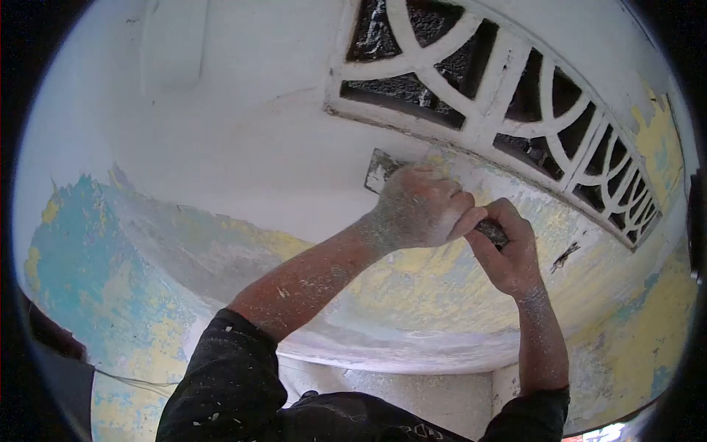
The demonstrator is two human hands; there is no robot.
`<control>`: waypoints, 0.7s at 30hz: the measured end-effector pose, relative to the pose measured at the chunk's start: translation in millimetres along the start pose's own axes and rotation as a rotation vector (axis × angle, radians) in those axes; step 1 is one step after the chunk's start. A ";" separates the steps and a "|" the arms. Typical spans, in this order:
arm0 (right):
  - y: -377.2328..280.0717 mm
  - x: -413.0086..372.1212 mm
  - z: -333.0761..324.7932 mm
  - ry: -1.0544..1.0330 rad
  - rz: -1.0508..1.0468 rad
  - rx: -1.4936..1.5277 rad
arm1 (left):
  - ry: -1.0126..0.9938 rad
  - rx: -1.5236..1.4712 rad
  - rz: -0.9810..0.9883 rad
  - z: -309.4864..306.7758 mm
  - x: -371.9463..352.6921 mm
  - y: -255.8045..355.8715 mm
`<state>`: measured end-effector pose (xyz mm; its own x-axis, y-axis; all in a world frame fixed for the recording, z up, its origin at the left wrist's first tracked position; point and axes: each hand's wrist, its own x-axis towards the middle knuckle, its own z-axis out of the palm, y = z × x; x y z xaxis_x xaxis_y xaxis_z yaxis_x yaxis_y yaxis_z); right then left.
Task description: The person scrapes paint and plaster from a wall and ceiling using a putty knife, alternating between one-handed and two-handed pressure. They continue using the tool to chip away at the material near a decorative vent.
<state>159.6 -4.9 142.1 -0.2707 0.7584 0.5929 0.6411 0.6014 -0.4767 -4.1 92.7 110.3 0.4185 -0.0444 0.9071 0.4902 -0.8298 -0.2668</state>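
Observation:
Both my hands are raised to the wall and meet on a scraper point(378, 171), whose flat, stained blade shows at the left of my left hand. Dust covers my left hand point(423, 206), its fingers curled over the tool near the blade. My right hand point(508, 247) is wrapped round the dark handle point(492, 233), just right of my left hand. Behind them the wall point(412, 287) shows patchy yellow and bluish paint below a white area point(243, 162). Whether the blade's edge touches the wall is hidden.
A white vent grille point(486, 125) with curved bars runs above and right of my hands. Wires point(565, 256) stick out of the wall at the right. Turquoise and yellow paint point(81, 243) peels at the left, with a thin cable point(136, 381) lower down.

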 end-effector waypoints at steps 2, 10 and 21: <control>-9.7 3.5 2.8 -0.003 -0.022 0.005 | 0.086 -0.062 -0.042 -7.8 -4.5 -3.3; -19.5 -13.8 -44.3 0.141 0.084 0.028 | 0.113 -0.209 -0.013 5.8 45.5 23.9; -23.7 -23.6 -53.4 0.025 -0.038 -0.224 | 0.145 -0.213 0.073 4.1 46.8 32.3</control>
<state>189.2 -50.5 174.1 -0.2810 0.7283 0.6250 0.7751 0.5562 -0.2996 34.5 66.1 142.8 0.3252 -0.1749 0.9293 0.2846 -0.9191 -0.2726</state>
